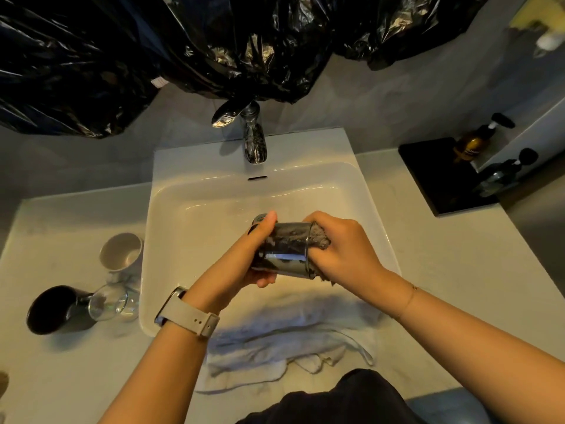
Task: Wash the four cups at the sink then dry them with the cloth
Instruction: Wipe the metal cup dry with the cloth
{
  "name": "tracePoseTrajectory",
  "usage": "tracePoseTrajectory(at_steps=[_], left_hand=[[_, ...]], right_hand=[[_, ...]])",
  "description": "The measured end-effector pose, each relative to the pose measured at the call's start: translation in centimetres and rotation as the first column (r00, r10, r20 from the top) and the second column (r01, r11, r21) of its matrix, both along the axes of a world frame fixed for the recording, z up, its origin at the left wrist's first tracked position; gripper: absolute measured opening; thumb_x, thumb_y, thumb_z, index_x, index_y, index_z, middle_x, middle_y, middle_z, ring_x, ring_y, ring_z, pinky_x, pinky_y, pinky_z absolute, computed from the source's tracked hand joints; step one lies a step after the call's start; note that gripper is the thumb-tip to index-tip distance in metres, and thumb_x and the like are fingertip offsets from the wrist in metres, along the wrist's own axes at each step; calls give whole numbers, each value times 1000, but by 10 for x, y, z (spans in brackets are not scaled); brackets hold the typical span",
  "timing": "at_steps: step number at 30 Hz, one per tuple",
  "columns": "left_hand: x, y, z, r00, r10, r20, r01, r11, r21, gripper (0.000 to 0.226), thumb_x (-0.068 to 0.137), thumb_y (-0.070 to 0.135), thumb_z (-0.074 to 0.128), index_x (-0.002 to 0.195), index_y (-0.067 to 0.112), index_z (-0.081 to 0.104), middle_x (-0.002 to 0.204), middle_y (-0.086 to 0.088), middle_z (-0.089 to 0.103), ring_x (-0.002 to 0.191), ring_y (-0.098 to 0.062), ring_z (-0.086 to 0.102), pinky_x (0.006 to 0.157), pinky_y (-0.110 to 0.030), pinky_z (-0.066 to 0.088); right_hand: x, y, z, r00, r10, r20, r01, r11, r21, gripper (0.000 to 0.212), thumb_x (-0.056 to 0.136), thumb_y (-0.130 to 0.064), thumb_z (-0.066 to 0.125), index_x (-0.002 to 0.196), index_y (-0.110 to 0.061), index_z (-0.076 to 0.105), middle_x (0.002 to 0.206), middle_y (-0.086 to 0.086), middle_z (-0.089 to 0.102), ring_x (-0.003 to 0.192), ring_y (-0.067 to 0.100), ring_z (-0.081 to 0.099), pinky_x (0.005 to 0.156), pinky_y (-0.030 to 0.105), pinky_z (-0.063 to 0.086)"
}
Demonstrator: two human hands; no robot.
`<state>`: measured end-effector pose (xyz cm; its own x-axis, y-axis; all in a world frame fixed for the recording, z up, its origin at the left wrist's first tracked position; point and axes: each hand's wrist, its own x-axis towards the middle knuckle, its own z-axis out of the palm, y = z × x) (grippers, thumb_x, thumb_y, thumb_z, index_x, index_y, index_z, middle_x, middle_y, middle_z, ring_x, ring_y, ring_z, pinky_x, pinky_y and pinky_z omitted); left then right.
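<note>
Cups wait on the left counter: a dark mug lying on its side nearest the edge, a clear glass tipped against it, and a pale mug just beyond, all well apart from the hands. Over the white sink, the left hand, a watch on its wrist, grips a dark glass cup held sideways, its long axis running left to right, base toward the left palm and mouth facing right. The right hand meets that open mouth, fingers curled around a grey scrubbing wad pushed partly inside. Both hands are closed on what they hold. A white cloth lies on the near rim, below the wrists. The tap stands at the far side; no water shows.
</note>
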<state>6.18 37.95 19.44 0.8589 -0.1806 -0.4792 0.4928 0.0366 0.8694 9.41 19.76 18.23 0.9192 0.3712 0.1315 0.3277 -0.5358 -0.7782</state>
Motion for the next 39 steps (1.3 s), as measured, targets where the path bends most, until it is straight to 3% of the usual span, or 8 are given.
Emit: tracePoseTrajectory(at_steps=[5,10,14,19,24,26,29,39], left_hand=[[-9,-10,-16,946,175,272,-196,979,53,29,86,45,57,105,23,54,92,-9,65,54,-22,57,42,-25,41],[-7,-13,-16,990,138,-22,-139,985,-101,44,87,54,61,103,13,56,82,-15,54,46,-17,43,37,-20,29],[-3,-9,-10,942,7,-336,-83,974,-212,43,90,51,55,96,9,63,70,-13,57,42,-13,36,33,-14,27],[-6,-15,-16,851,-143,-505,-65,926,-372,43,78,49,63,72,7,64,55,-6,50,39,-10,31,33,-12,25],[-8,-32,-31,775,-128,-619,-221,862,-455,45,76,48,64,76,3,66,63,-13,59,35,-9,36,31,-10,24],[-6,-38,-37,783,-95,-615,-288,821,-494,50,76,50,61,82,2,72,78,-19,65,35,-11,38,33,-10,21],[-2,-45,-41,797,8,-604,-400,757,-517,60,76,53,60,99,-1,73,91,-15,58,43,-14,43,33,-11,26],[-15,-92,-41,737,222,-639,-580,692,-428,65,86,58,55,120,4,65,97,-19,68,71,-26,62,52,-27,49]], right_hand=[[6,5,6,684,49,-728,164,962,218,12,86,-12,68,92,-3,73,76,11,72,61,22,67,55,29,56],[9,-6,2,993,71,-100,-85,985,-153,17,83,-22,65,97,-13,64,81,1,69,65,19,66,58,34,55],[16,-20,-3,740,420,526,-228,891,-392,26,86,-20,57,110,-11,54,84,7,67,65,26,60,47,33,48],[13,-32,-7,549,502,668,-271,863,-425,24,97,-13,42,117,-4,51,80,11,67,58,26,58,43,34,44],[-2,-54,-7,793,287,537,-263,957,-124,37,84,-6,66,120,-9,59,108,1,69,93,18,66,81,22,53],[-15,-57,6,958,-72,276,-6,963,270,37,82,2,68,112,-19,60,102,-22,67,89,0,66,78,13,51],[-22,-83,6,913,-389,-121,392,759,520,30,87,2,65,106,-21,63,90,-15,71,79,7,70,62,24,58],[-22,-204,-106,724,-595,-349,531,804,-268,18,88,-15,64,106,-16,66,108,12,63,88,25,59,68,26,43]])
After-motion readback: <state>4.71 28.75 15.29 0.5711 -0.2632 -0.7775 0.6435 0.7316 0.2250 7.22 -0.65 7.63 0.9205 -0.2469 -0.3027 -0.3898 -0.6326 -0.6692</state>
